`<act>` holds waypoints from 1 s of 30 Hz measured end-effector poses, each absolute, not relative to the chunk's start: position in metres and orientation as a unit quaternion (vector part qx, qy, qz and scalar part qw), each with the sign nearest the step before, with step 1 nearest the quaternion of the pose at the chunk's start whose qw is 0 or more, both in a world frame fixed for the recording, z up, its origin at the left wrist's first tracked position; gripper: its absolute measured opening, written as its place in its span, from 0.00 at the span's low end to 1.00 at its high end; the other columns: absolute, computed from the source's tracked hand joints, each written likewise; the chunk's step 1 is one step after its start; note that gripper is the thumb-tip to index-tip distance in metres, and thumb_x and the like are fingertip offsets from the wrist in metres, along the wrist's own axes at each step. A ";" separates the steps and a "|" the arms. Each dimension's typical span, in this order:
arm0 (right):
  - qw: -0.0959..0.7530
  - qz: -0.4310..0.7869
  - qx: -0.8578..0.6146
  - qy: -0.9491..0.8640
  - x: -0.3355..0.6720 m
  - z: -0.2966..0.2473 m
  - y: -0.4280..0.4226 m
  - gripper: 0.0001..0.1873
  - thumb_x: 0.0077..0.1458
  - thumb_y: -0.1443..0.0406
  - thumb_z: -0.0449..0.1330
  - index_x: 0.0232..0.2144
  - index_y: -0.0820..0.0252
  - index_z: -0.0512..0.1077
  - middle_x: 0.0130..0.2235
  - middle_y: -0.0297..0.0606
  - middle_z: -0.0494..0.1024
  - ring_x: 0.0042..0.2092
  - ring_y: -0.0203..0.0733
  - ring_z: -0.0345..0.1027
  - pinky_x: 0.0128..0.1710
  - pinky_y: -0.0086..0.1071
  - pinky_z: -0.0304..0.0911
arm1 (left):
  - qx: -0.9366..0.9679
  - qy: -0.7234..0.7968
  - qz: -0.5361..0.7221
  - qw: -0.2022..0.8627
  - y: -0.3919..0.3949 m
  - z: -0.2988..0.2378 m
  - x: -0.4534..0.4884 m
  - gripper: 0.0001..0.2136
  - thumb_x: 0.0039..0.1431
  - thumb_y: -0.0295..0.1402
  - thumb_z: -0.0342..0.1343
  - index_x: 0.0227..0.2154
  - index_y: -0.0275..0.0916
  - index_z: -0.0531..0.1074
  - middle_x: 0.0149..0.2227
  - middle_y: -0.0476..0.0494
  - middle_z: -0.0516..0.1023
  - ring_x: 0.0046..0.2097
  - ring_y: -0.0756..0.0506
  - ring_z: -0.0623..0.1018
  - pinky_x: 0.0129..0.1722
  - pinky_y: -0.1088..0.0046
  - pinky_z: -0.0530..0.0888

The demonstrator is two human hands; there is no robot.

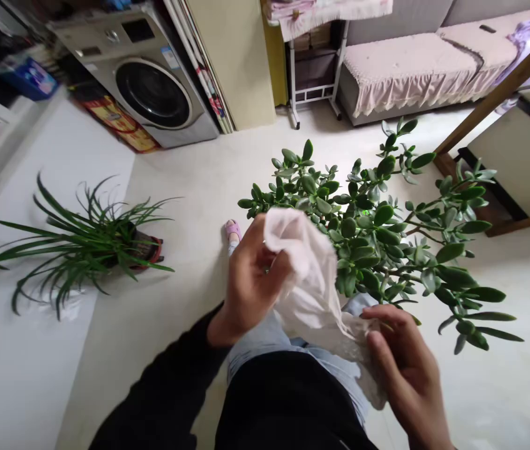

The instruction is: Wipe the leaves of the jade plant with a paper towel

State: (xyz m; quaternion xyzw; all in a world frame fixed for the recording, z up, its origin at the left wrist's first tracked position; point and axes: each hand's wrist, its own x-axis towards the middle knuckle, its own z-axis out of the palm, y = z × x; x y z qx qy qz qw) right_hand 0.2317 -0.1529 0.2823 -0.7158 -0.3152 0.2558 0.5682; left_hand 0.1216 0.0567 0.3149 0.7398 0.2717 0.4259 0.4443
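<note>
A thin, crumpled white cloth [309, 269] stretches between my two hands, in front of my body. My left hand [253, 281] is closed on its upper edge, with thumb and fingers pinched together. Lower and to the right, my right hand [405, 356] pinches the other end of the cloth, where it looks bunched and slightly see-through. Just beyond both hands stands a jade plant [377, 231] with thick green leaves. Its pot is hidden from view.
A spider-like leafy plant [87, 244] in a dark pot [145, 247] stands left on the floor. Behind are a washing machine [152, 94], a white metal rack [314, 94] and a sofa [410, 62] with pink covers. A wooden-framed table [499, 94] stands right.
</note>
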 end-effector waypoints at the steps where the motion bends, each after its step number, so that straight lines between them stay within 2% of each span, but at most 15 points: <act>1: 0.578 0.263 -0.694 -0.339 0.228 0.279 -0.152 0.13 0.64 0.60 0.64 0.50 0.51 0.74 0.42 0.37 0.78 0.35 0.36 0.73 0.31 0.25 0.69 | 0.795 0.218 0.381 0.420 0.070 0.326 0.132 0.15 0.69 0.42 0.60 0.53 0.43 0.77 0.42 0.45 0.81 0.33 0.50 0.80 0.30 0.75 0.78; 4: 0.600 0.255 -0.650 -0.391 0.219 0.276 -0.147 0.20 0.61 0.63 0.67 0.55 0.49 0.71 0.46 0.38 0.77 0.41 0.40 0.76 0.38 0.28 0.74 | 0.923 0.053 0.212 0.316 0.098 0.352 0.172 0.11 0.67 0.31 0.61 0.51 0.42 0.77 0.50 0.43 0.80 0.48 0.45 0.82 0.46 0.70 0.80; 5: 0.603 0.248 -0.642 -0.403 0.216 0.277 -0.145 0.21 0.61 0.64 0.67 0.55 0.49 0.70 0.47 0.39 0.77 0.43 0.40 0.76 0.39 0.29 0.75 | 0.947 0.009 0.154 0.283 0.102 0.356 0.186 0.13 0.67 0.27 0.60 0.52 0.42 0.76 0.51 0.44 0.80 0.49 0.46 0.82 0.47 0.70 0.79; 8: 0.605 0.227 -0.640 -0.417 0.211 0.278 -0.141 0.22 0.62 0.66 0.65 0.57 0.49 0.68 0.48 0.40 0.76 0.46 0.42 0.75 0.40 0.29 0.74 | 0.973 -0.086 0.057 0.205 0.104 0.359 0.217 0.18 0.63 0.22 0.59 0.54 0.45 0.76 0.55 0.45 0.78 0.41 0.49 0.82 0.35 0.74 0.76; 10: 0.608 0.220 -0.640 -0.416 0.211 0.276 -0.140 0.22 0.63 0.67 0.64 0.57 0.50 0.68 0.48 0.40 0.76 0.47 0.42 0.74 0.40 0.29 0.74 | 0.975 -0.137 0.021 0.175 0.102 0.359 0.228 0.20 0.62 0.22 0.61 0.53 0.47 0.77 0.56 0.45 0.77 0.35 0.51 0.79 0.29 0.74 0.72; 16: 0.614 0.230 -0.627 -0.419 0.218 0.272 -0.141 0.21 0.64 0.68 0.62 0.57 0.50 0.67 0.47 0.39 0.74 0.46 0.39 0.73 0.41 0.29 0.73 | 0.968 -0.194 -0.120 0.105 0.099 0.369 0.241 0.18 0.60 0.19 0.59 0.46 0.49 0.80 0.45 0.46 0.79 0.33 0.49 0.75 0.28 0.70 0.66; 22: 0.623 0.203 -0.640 -0.401 0.223 0.275 -0.140 0.18 0.64 0.69 0.62 0.54 0.50 0.69 0.45 0.38 0.72 0.43 0.38 0.71 0.41 0.31 0.71 | 0.967 -0.206 -0.115 0.096 0.095 0.368 0.245 0.12 0.57 0.21 0.64 0.38 0.46 0.80 0.39 0.47 0.79 0.30 0.49 0.72 0.26 0.69 0.61; 30: 0.621 0.157 -0.673 -0.371 0.233 0.269 -0.144 0.17 0.64 0.70 0.62 0.53 0.50 0.70 0.45 0.36 0.72 0.42 0.38 0.68 0.40 0.30 0.69 | 0.978 -0.204 -0.054 -0.005 0.090 0.350 0.236 0.10 0.68 0.23 0.50 0.41 0.41 0.75 0.39 0.46 0.78 0.26 0.51 0.67 0.24 0.67 0.57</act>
